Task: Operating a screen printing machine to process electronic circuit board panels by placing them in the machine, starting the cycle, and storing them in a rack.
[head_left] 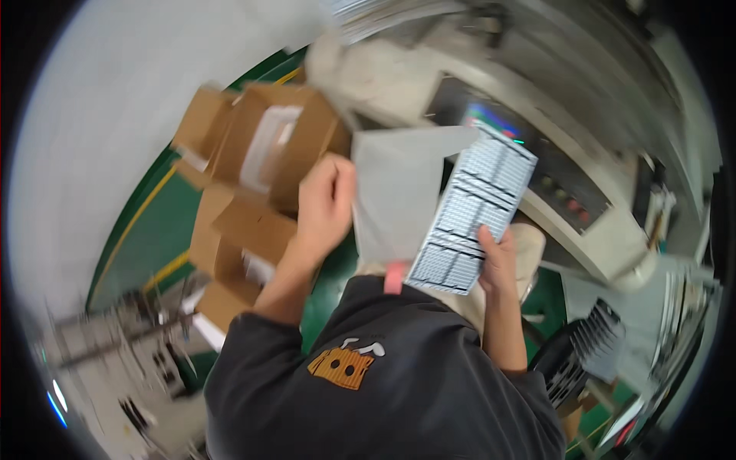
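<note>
My left hand [326, 198] is closed, its fingers curled at the left edge of a thin, pale grey sheet [395, 184] that hangs in front of my lap. My right hand [499, 259] grips a long, whitish panel [474, 207] by its right side, thumb on top. The panel has fine rows of small repeated cells, crossed by dark lines. It is tilted, with its far end up to the right and its near end by my waist, and overlaps the sheet's right side. Whether it is one panel or a stack, I cannot tell.
Two opened cardboard boxes, one farther [284, 146] and one nearer [230, 245], stand left, with white material inside. Ahead is a beige machine with a dark control panel [567, 184] and buttons. A black slotted rack [567, 360] is at right. The floor [146, 230] is green with yellow lines.
</note>
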Motion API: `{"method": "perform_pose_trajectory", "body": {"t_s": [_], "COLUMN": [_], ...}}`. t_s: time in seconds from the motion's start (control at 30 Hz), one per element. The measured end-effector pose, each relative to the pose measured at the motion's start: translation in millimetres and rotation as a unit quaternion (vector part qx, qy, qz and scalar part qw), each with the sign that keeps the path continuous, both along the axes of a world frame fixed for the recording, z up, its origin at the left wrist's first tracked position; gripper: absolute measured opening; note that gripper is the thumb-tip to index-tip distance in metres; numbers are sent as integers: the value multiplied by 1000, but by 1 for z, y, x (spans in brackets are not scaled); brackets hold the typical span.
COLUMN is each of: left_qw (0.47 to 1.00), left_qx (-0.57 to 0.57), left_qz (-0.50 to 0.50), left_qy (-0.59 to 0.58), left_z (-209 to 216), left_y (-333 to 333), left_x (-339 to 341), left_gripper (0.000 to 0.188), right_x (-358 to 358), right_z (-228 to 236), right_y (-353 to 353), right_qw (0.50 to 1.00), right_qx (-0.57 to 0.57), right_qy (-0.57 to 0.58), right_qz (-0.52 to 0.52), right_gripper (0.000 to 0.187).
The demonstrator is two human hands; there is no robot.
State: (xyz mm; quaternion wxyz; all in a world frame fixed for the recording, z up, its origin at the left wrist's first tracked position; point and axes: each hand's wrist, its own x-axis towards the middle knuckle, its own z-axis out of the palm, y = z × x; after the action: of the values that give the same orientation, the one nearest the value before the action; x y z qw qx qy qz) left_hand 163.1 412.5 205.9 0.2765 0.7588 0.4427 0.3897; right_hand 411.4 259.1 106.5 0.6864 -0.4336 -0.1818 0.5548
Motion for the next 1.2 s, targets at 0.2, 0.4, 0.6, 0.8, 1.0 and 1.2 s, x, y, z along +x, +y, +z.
{"method": "perform_pose_trajectory", "body": {"t_s": [0.2,0.4,0.6,0.8,1.0,1.2], "left_qw": [894,778,727,794,955,869], "left_qx": [-199,-187,-351,-157,-218,-283], "left_qz": [401,559,515,547,13,-336], "left_qy": [-22,217,289,215,-200,-227], "left_z": [-132,-226,-268,-248,-96,-79], "left_y": [-7,-158,-138,-40,-10,-118], "left_x": [-229,-371,-351,-337,-64,77], "left_gripper": [31,35,39,35,46,36], "right_x": [28,39,37,29,1,-10], "right_z": [-11,-12,2,1,19,45], "right_y": [-3,-4,-5,-7,-6,4], "right_qw": [999,996,997,998,993,948], "right_qx": [6,-31,-41,-15,-22,149], "right_qy": [-16,-26,-64,-48,-16,3], "right_qz": [49,75,34,47,-114,-281], "right_gripper": [38,35,34,32,31,33]}}
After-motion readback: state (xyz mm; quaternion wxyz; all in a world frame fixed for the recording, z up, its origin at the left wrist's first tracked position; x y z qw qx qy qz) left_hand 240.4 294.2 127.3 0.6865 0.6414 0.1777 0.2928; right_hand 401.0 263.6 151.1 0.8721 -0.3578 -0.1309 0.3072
